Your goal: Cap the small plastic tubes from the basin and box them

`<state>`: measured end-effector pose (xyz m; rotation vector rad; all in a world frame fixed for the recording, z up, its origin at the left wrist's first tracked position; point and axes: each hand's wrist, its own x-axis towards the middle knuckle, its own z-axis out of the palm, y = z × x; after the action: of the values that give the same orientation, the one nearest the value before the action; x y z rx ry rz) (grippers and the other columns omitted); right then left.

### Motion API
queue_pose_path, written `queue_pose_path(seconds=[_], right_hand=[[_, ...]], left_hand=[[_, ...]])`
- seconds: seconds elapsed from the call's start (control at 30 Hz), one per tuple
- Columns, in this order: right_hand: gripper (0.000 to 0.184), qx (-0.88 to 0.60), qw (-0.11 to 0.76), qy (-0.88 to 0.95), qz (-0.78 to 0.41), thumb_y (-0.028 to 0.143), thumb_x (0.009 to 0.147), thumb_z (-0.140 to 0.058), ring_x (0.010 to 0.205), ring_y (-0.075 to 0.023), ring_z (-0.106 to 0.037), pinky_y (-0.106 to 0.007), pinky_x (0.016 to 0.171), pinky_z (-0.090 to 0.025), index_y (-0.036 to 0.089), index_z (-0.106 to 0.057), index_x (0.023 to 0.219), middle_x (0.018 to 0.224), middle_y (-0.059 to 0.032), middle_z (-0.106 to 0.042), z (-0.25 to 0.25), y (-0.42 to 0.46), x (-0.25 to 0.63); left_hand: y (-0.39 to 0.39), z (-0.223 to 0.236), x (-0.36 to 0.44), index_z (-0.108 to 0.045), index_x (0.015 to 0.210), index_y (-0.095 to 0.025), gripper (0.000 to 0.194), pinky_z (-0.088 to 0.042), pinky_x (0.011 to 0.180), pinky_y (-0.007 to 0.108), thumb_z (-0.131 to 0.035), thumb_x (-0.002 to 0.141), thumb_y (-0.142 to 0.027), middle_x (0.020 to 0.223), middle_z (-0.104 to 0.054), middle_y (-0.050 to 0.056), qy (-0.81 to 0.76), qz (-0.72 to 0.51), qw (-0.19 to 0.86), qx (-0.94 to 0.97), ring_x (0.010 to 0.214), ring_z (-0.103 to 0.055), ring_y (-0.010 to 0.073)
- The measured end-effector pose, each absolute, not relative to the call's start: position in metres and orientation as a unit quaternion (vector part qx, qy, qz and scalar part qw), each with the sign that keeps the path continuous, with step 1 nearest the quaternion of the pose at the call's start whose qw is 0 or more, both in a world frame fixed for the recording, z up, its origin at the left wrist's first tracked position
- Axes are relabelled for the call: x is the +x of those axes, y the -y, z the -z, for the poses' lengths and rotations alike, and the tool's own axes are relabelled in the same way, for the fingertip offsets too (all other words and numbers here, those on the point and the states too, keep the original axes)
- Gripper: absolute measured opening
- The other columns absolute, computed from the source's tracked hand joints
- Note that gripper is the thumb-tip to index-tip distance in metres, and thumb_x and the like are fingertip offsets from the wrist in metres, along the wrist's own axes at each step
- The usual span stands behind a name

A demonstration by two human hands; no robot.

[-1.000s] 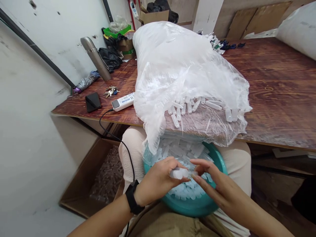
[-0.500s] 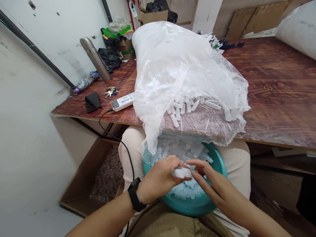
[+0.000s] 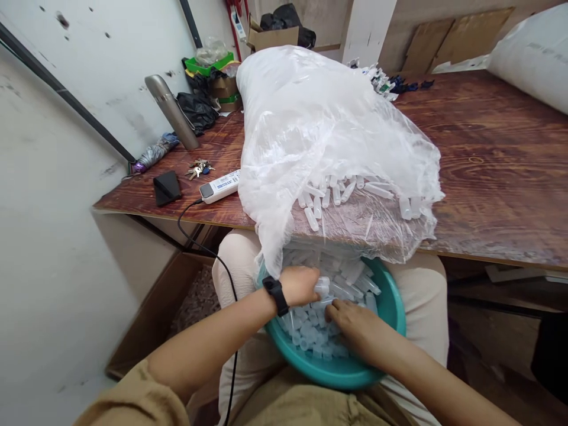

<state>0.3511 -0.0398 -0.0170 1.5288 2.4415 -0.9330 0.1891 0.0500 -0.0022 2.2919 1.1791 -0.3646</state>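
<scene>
On my lap rests a teal plastic basin [image 3: 396,307], holding translucent plastic tubes [image 3: 350,288] towards the back and small whitish cap-like pieces [image 3: 317,331] towards the front. My left hand [image 3: 299,286], with a black watch on the wrist, is closed around a small translucent tube [image 3: 322,287] over the basin's middle; how many tubes are in the grip is partly hidden. Just to the right, my right hand [image 3: 352,324] reaches down into the basin. Its fingers are curled among the pieces, and whatever lies between the fingertips is hidden.
A big clear bag [image 3: 306,118] of tubes lies on the wooden table [image 3: 488,177], its mouth hanging over the edge. Left of it are a power strip [image 3: 219,186], keys [image 3: 199,168], a dark wallet-like object [image 3: 167,188] and a flask [image 3: 171,111]. A cardboard box [image 3: 146,313] stands below.
Both hands were together above the basin's front, the left gripping tubes. Now they are apart: the left has moved forward with its grip, the right has lowered into the basin and curled its fingers.
</scene>
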Motion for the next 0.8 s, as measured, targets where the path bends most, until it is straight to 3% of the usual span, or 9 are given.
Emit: queue_pose_path(seconds=[0.1,0.23,0.4,0.47,0.53,0.67,0.8], right_hand=[[0.035,0.495,0.070,-0.808,0.311,-0.009,0.080,-0.048,0.089,-0.0304,-0.073,-0.035,0.074,-0.050,0.011,-0.069,0.098,0.099,-0.0181,-0.074,0.021,0.039,0.345],[0.029,0.499,0.041,-0.800,0.330,0.000,0.083,-0.054,0.091,-0.0282,-0.072,-0.033,0.076,-0.051,0.014,-0.070,0.102,0.104,-0.0140,-0.072,0.022,0.038,0.354],[0.027,0.500,-0.033,-0.790,0.353,0.005,0.085,-0.055,0.094,-0.0244,-0.071,-0.033,0.082,-0.053,0.018,-0.070,0.104,0.105,-0.0102,-0.070,0.018,0.034,0.369],[0.027,0.507,-0.072,-0.786,0.347,0.010,0.091,-0.050,0.103,-0.0240,-0.068,-0.035,0.089,-0.053,0.020,-0.067,0.110,0.109,-0.0102,-0.068,0.017,0.031,0.376],[0.026,0.528,-0.121,-0.768,0.341,0.020,0.098,-0.045,0.101,-0.0238,-0.067,-0.037,0.086,-0.054,0.021,-0.065,0.115,0.107,-0.0099,-0.069,0.017,0.030,0.383],[0.032,0.586,-0.298,-0.658,0.367,0.046,0.097,-0.055,0.079,-0.0220,-0.069,-0.033,0.067,-0.059,0.022,-0.065,0.116,0.090,-0.0061,-0.071,0.019,0.037,0.395],[0.036,0.578,-0.397,-0.594,0.395,0.052,0.088,-0.068,0.084,-0.0222,-0.072,-0.034,0.075,-0.062,0.023,-0.069,0.109,0.097,-0.0070,-0.075,0.008,0.048,0.391]], left_hand=[[-0.047,0.005,0.194,-0.067,0.093,-0.013,0.022,-0.055,0.080,0.042,-0.076,0.078,-0.025,0.101,-0.075,0.021,-0.413,0.155,0.245,0.863,0.101,-0.071,0.0395],[-0.042,0.005,0.188,-0.068,0.097,-0.013,0.019,-0.055,0.082,0.044,-0.071,0.084,-0.027,0.103,-0.074,0.021,-0.399,0.145,0.224,0.877,0.102,-0.071,0.0386],[-0.037,0.006,0.180,-0.065,0.102,-0.010,0.018,-0.056,0.081,0.042,-0.065,0.085,-0.015,0.109,-0.070,0.020,-0.393,0.127,0.211,0.886,0.099,-0.071,0.0346],[-0.036,0.006,0.179,-0.065,0.102,-0.010,0.019,-0.056,0.079,0.041,-0.063,0.084,-0.010,0.111,-0.068,0.020,-0.392,0.118,0.214,0.887,0.097,-0.071,0.0335],[-0.035,0.003,0.178,-0.065,0.099,-0.011,0.016,-0.055,0.079,0.040,-0.062,0.083,-0.008,0.111,-0.068,0.020,-0.398,0.104,0.222,0.884,0.097,-0.071,0.0332],[-0.032,-0.014,0.171,-0.065,0.098,-0.018,0.010,-0.050,0.073,0.032,-0.061,0.090,-0.023,0.102,-0.073,0.010,-0.420,0.061,0.251,0.870,0.095,-0.071,0.0278],[-0.019,-0.035,0.163,-0.064,0.096,-0.023,0.027,-0.043,0.064,0.025,-0.057,0.095,-0.049,0.087,-0.071,-0.001,-0.427,-0.060,0.381,0.818,0.081,-0.067,0.0177]])
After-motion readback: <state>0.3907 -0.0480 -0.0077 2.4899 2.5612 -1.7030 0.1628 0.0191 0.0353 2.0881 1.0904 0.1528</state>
